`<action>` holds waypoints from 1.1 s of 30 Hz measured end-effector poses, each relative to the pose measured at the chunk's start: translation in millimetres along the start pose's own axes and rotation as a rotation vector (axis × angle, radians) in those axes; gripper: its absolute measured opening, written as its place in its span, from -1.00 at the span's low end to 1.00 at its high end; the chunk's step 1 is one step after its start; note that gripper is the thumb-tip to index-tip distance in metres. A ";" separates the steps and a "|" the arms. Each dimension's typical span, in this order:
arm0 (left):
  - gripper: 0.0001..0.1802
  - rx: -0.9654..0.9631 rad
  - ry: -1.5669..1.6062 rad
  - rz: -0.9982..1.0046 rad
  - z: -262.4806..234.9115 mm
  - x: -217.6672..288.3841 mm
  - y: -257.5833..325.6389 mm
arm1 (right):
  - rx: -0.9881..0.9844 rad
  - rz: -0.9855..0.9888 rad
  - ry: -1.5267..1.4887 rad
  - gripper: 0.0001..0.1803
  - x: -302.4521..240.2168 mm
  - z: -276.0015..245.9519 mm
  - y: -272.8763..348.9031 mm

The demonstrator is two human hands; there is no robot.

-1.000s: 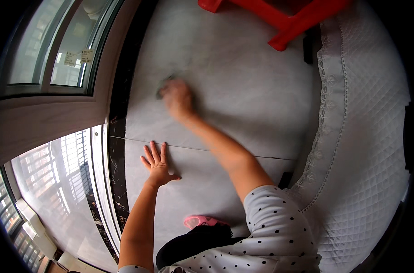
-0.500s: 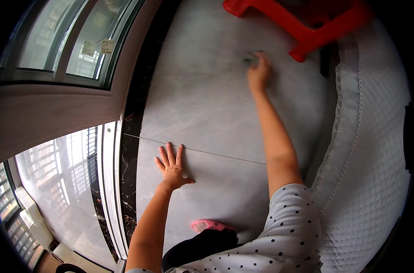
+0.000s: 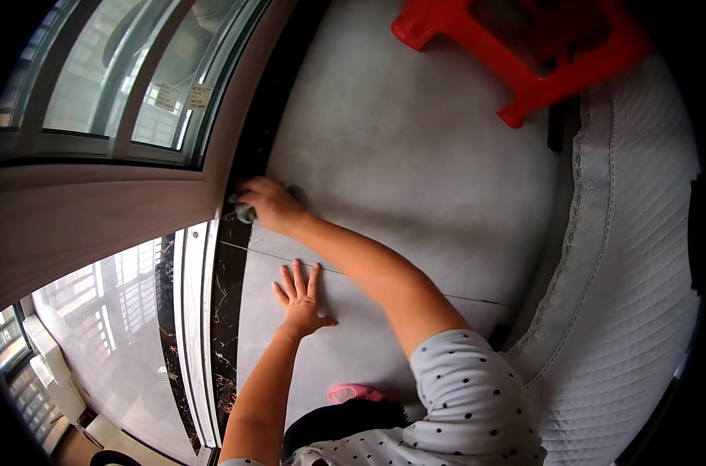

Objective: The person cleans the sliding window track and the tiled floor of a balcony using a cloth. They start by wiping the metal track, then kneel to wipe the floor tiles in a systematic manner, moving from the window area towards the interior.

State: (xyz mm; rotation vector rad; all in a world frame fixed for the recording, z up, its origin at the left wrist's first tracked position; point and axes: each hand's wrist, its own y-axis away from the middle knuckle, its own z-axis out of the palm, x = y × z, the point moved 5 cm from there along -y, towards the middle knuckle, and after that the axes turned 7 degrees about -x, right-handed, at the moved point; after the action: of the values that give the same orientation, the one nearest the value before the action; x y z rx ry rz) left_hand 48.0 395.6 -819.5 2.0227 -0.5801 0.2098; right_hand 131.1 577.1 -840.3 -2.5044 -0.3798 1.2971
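Floor (image 3: 415,155): pale grey tiles, one thin joint line running across, bordered at the window side by a dark marbled strip (image 3: 227,311). Resting on it: red plastic stool (image 3: 523,62), pink slipper (image 3: 357,393), small grey cloth (image 3: 248,211), flat left hand (image 3: 300,301).

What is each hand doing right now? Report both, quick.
Left hand: open, fingers spread, palm flat on the grey floor tile.
Right hand: closed on a grey cloth by the dark border strip.
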 end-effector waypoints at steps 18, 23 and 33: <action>0.45 -0.047 0.014 0.005 0.0 -2.5 1.1 | 0.164 0.100 0.405 -0.81 83.7 -73.8 -47.1; 0.46 -0.012 -0.013 0.028 3.6 -3.6 1.6 | -0.013 -0.100 0.215 -0.76 -6.8 12.1 10.3; -0.70 0.363 0.106 0.461 49.9 3.7 93.8 | -0.378 -0.096 -0.213 -0.60 -101.6 49.7 81.8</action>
State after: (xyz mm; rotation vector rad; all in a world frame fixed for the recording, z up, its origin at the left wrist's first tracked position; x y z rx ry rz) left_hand 1.3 313.7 -770.3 2.1764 -0.9926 0.7395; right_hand 41.4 471.6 -822.5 -2.6042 -0.8550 1.5831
